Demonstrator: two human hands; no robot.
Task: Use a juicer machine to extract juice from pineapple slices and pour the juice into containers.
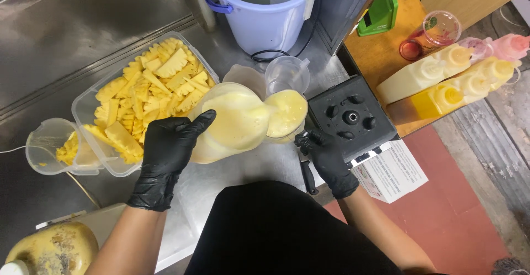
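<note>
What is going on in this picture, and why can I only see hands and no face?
The camera sits on the person's head and looks down, so you see only their arms and two hands in black gloves, no face. There is no robot here.

The left hand has its grip on a blender jug full of pale yellow blended drink. The jug is tipped, and the drink runs into a clear cup. The right hand is at the side of that cup, next to the black blender base.

On the metal counter lies a clear tub full of cut pineapple, and beside it a jug with a few more pieces. Further back stands a pale blue bucket. On the right are squeeze bottles of yellow and pink sauce.
</note>
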